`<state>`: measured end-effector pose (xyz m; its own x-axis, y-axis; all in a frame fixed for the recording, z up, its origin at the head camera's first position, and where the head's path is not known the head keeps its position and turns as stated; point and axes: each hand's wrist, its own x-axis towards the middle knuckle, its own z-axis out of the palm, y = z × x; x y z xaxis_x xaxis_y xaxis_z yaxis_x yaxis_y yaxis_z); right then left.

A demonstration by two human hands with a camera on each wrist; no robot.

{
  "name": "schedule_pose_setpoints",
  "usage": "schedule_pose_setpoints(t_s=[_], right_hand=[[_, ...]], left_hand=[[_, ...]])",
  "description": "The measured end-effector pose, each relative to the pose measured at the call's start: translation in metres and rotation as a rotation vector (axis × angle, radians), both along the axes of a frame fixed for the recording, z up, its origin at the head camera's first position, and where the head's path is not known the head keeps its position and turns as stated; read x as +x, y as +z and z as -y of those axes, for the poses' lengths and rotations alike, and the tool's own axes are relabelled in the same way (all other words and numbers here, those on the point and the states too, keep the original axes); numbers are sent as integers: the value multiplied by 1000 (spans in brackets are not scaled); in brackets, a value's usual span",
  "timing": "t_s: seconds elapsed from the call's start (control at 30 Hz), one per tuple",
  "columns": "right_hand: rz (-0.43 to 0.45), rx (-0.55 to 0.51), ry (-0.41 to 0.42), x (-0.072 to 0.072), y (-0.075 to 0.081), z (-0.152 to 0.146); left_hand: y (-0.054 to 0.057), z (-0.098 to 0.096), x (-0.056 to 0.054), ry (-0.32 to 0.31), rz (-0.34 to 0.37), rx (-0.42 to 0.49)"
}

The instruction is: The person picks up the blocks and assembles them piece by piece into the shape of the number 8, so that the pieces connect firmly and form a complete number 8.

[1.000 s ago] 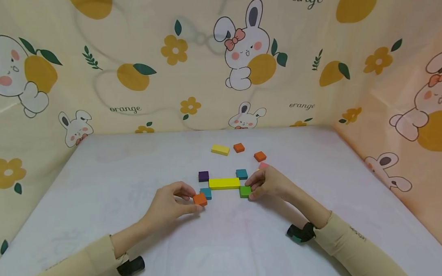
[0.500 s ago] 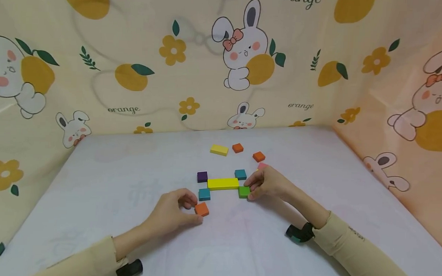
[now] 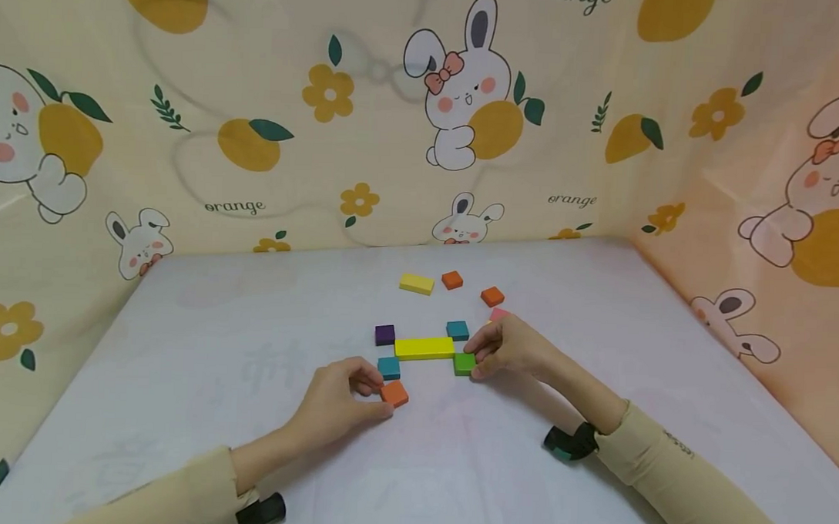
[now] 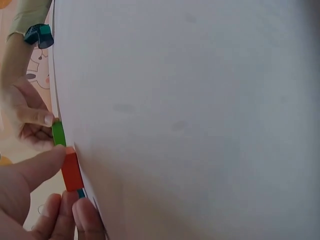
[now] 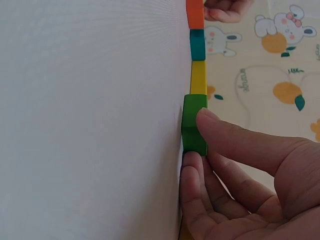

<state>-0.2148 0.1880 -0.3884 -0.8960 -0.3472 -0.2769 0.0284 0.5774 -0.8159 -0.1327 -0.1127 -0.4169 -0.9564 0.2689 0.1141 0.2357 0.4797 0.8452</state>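
My left hand pinches a square orange block between thumb and fingertips, low over the white tabletop. Just beyond that block lies a teal block, at the near left corner of a long yellow block. My right hand holds a green block at the yellow block's near right corner, with the thumb on it in the right wrist view. A purple block sits at the far left corner, another teal block at the far right.
Farther back lie a pale yellow block and two orange blocks, one to the left and one to the right. A pink block is partly covered by my right hand. A patterned cloth stands behind the table.
My left hand has drawn the orange block toward me, away from the near teal block, then shifted it slightly right. The right hand stays at the green block.
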Motion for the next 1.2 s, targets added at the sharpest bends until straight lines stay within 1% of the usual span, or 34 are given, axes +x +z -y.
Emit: schedule_pose_setpoints(t_s=[0.17,0.33,0.77,1.2], right_hand=[[1,-5,6,0,-1,-1],[1,-9,10,-1,0,1],[9,-9,-3,-1,1,0],[3,-6,2,-1,0,0]], left_hand=[[0,-7,2,36,-17,-21],[0,-11,2,58,-24,-29],[0,-14,1,65,-9,-36],[-2,-14,1,71,-22,-37]])
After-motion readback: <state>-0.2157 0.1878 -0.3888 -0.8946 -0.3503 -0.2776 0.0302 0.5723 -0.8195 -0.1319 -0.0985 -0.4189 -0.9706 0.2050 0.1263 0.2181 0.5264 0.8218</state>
